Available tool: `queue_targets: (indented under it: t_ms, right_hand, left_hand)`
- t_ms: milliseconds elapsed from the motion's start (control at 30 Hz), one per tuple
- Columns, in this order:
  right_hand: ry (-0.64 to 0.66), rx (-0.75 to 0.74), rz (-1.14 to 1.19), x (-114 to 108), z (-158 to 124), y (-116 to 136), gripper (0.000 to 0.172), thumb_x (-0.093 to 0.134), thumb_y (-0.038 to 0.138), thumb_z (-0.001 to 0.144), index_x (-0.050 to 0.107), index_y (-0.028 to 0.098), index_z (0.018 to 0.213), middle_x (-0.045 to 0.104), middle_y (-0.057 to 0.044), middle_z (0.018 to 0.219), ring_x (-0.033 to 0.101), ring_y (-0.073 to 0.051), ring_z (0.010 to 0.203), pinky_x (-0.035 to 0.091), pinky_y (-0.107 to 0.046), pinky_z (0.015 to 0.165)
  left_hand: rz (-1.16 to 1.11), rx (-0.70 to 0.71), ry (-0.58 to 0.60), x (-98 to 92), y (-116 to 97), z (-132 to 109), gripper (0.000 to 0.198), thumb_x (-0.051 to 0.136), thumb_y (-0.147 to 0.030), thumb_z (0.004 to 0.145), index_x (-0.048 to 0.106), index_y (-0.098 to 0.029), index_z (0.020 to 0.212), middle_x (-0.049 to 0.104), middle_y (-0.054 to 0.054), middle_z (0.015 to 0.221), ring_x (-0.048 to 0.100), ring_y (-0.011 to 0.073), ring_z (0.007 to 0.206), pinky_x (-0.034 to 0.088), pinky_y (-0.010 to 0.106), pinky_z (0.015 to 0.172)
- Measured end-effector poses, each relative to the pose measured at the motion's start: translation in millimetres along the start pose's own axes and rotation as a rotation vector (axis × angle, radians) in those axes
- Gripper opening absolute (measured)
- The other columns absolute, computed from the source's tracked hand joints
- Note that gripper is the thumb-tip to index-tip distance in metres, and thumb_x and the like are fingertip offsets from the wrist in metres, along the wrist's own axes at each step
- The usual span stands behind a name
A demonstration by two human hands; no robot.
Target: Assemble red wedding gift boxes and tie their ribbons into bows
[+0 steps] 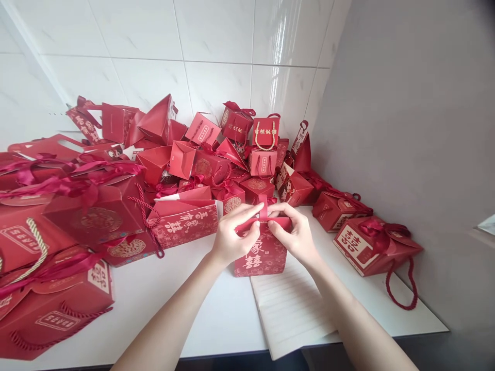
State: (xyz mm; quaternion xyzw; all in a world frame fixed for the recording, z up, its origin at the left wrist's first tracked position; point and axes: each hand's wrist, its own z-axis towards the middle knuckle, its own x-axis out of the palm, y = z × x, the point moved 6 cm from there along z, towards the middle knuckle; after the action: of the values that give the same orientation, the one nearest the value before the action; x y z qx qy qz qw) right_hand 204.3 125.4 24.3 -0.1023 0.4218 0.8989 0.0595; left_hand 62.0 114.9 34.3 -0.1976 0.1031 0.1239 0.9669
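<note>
A red gift box [266,260] with white Chinese characters on its front stands upright in the middle of the white table. Its top edge is pinched between the thumb and fingers of my left hand [237,232]. At the same edge, on the other side, my right hand [292,229] grips the box with thumb in front and fingers behind. A red strap [263,206] rises from the top between both hands. My fingers hide part of the top flaps.
Many red gift boxes [209,167] are heaped at the back and left, some with ribbons or rope handles. A ribboned box [375,245] sits at the right by the grey wall [386,129]. An open lined notebook [294,309] lies at the table's [209,319] front edge.
</note>
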Motion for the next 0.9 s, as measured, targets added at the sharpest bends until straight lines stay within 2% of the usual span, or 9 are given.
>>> queue_targets:
  t_ms: [133, 300, 500, 633, 900]
  right_hand:
    - [-0.015, -0.004, -0.015, 1.3, -0.6, -1.0, 0.013, 0.056, 0.02, 0.079, 0.06, 0.022, 0.091, 0.064, 0.002, 0.074, 0.06, -0.014, 0.068, 0.048, -0.026, 0.066]
    - [-0.026, -0.054, -0.052, 3.5, -0.7, 0.7, 0.013, 0.055, 0.02, 0.079, 0.058, 0.022, 0.091, 0.059, 0.004, 0.069, 0.057, -0.013, 0.063, 0.048, -0.026, 0.064]
    - [-0.009, -0.027, -0.056, 2.9, -1.6, 0.3, 0.018, 0.054, 0.02, 0.078, 0.059, 0.022, 0.095, 0.055, 0.005, 0.065, 0.053, -0.013, 0.058, 0.046, -0.026, 0.058]
    - [-0.013, -0.011, -0.073, 2.0, -1.1, -0.9, 0.015, 0.056, 0.024, 0.079, 0.059, 0.023, 0.094, 0.056, 0.004, 0.065, 0.054, -0.014, 0.058, 0.047, -0.027, 0.057]
    - [-0.065, -0.095, -0.086, 3.1, -4.5, 2.6, 0.021, 0.059, 0.02, 0.079, 0.056, 0.023, 0.099, 0.063, 0.002, 0.078, 0.06, -0.015, 0.073, 0.049, -0.029, 0.072]
  left_hand:
    - [-0.036, 0.023, -0.003, 0.4, -1.3, 0.3, 0.031, 0.055, -0.006, 0.08, 0.069, -0.017, 0.106, 0.069, 0.006, 0.09, 0.066, 0.0144, 0.082, 0.057, 0.026, 0.072]
    - [-0.038, 0.017, 0.008, 0.9, -1.1, 0.2, 0.025, 0.054, -0.007, 0.081, 0.072, -0.017, 0.097, 0.069, 0.007, 0.09, 0.067, 0.0136, 0.077, 0.056, 0.023, 0.063]
    - [-0.02, -0.019, -0.004, -1.4, -1.6, 1.0, 0.024, 0.055, -0.009, 0.079, 0.072, -0.017, 0.094, 0.07, 0.007, 0.09, 0.067, 0.0148, 0.081, 0.058, 0.025, 0.072]
    - [-0.034, -0.03, 0.015, -0.3, -1.6, 2.2, 0.021, 0.057, -0.01, 0.08, 0.072, -0.017, 0.093, 0.07, 0.006, 0.09, 0.067, 0.0155, 0.082, 0.058, 0.027, 0.074]
    - [-0.039, -0.046, 0.017, -1.4, -0.5, 1.6, 0.024, 0.056, -0.008, 0.079, 0.071, -0.017, 0.094, 0.07, 0.006, 0.092, 0.067, 0.0158, 0.083, 0.058, 0.027, 0.074]
